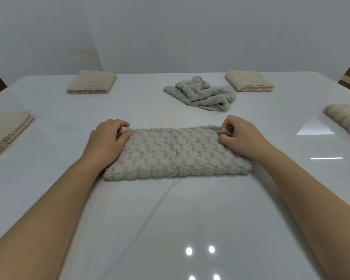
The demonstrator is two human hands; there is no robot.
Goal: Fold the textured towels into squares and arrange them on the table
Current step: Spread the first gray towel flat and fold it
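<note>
At the left edge of the white bench [170, 219] lies a folded beige towel [7, 131], with another folded square [91, 81] farther back. The left hand [107, 138] has its grip pinching the far left corner of the half-folded grey towel [176, 153], which lies flat in front of the person. Behind it sits a crumpled grey towel [202, 92]. The right hand [238, 136] pinches the far right corner. Two more folded towels [250, 80] [346, 118] lie to the right.

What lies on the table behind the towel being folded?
Behind the half-folded towel lies a crumpled grey towel, flanked by two folded beige towels. Whatever the crumpled towel's heap covers cannot be seen.
</note>
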